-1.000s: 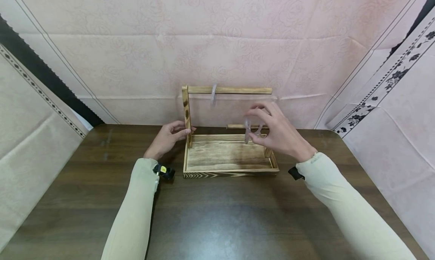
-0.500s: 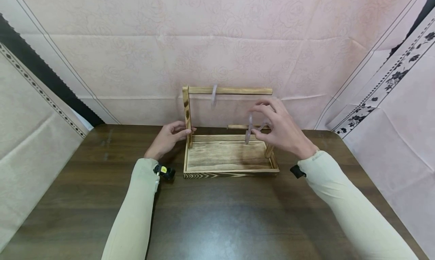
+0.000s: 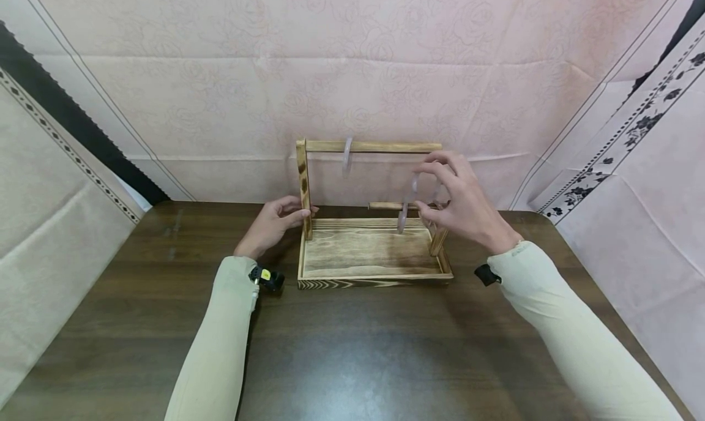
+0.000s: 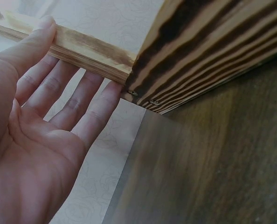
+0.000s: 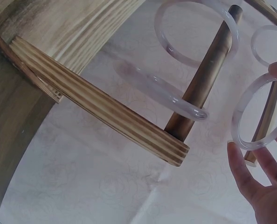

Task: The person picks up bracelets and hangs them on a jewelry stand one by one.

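Observation:
My left hand (image 3: 275,225) grips the left upright (image 3: 303,182) of a wooden rack low down, thumb in front and fingers behind, as the left wrist view shows. My right hand (image 3: 462,204) pinches a pale lilac translucent bangle (image 5: 237,112) by its edge between thumb and fingertips, above the rack's short right post (image 5: 101,102). Two similar bangles hang on the lower bar (image 5: 204,77): one near its free end (image 3: 402,219), one near the post (image 5: 162,88). Another bangle (image 3: 347,155) hangs on the upper bar (image 3: 391,147), left of its middle.
The rack's shallow wooden tray (image 3: 374,281) stands near the back edge of the dark wooden table (image 3: 352,347). Behind it rises a pale rose-patterned cloth (image 3: 385,90). The upper bar's right end juts out freely, close to my right fingers.
My right hand has moved up and to the right with its bangle, away from the lower bar's free end. My left hand stays on the upright.

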### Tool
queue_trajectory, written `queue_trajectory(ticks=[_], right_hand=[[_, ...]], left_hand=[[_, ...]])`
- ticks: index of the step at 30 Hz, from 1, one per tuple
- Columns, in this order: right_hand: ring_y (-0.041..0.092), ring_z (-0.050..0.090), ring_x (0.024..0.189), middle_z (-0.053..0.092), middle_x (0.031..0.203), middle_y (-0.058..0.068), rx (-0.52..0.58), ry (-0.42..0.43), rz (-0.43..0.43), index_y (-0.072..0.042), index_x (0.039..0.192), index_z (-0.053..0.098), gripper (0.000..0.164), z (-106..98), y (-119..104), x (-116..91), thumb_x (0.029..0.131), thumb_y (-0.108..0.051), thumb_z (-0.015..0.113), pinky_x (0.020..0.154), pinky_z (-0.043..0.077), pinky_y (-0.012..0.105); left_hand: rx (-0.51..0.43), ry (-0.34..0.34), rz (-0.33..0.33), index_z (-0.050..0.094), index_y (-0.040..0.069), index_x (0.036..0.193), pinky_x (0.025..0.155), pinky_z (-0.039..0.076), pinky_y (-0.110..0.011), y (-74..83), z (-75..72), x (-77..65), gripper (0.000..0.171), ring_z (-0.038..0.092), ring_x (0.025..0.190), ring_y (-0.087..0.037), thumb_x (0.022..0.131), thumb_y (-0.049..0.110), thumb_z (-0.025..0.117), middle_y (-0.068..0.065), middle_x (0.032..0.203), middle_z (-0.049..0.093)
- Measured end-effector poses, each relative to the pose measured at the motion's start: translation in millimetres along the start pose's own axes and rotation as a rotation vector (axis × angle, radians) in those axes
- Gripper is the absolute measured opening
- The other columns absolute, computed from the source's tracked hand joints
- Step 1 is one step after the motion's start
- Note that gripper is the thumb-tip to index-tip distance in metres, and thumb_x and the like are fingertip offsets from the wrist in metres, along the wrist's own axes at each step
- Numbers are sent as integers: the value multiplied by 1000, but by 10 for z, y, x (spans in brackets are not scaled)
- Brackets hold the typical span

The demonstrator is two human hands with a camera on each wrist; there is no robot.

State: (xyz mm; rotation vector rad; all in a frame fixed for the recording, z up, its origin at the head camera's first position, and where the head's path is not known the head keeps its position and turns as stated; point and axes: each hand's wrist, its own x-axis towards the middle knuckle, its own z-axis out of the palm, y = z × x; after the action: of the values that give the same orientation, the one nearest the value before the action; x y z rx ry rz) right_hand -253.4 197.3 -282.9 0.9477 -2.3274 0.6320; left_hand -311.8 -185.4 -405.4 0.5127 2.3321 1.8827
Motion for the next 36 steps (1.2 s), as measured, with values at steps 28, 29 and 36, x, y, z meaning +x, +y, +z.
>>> queue_trajectory(ticks=[28, 29, 36], right_hand=[[35, 45, 128, 53, 137, 18, -26, 64, 57, -9, 128, 64, 56, -65, 89, 57, 77, -5, 84, 99, 42, 48], [35, 45, 127, 53, 136, 18, -24, 67, 62, -9, 128, 63, 56, -70, 90, 58, 77, -5, 84, 99, 42, 48], [31, 46, 118, 52, 135, 19, -29, 72, 83, -9, 127, 63, 55, -100, 96, 62, 76, -7, 85, 94, 41, 44]], left_hand=[[11, 1, -17, 66, 9, 129, 105, 56, -35, 29, 1, -10, 38, 64, 125, -25, 99, 31, 68, -15, 133, 69], [17, 1, -16, 66, 10, 129, 105, 56, -35, 31, 1, -11, 38, 64, 125, -24, 99, 32, 67, -15, 133, 69], [21, -7, -16, 64, 8, 130, 105, 56, -35, 32, 4, -14, 39, 64, 126, -25, 99, 31, 67, -15, 134, 68]])
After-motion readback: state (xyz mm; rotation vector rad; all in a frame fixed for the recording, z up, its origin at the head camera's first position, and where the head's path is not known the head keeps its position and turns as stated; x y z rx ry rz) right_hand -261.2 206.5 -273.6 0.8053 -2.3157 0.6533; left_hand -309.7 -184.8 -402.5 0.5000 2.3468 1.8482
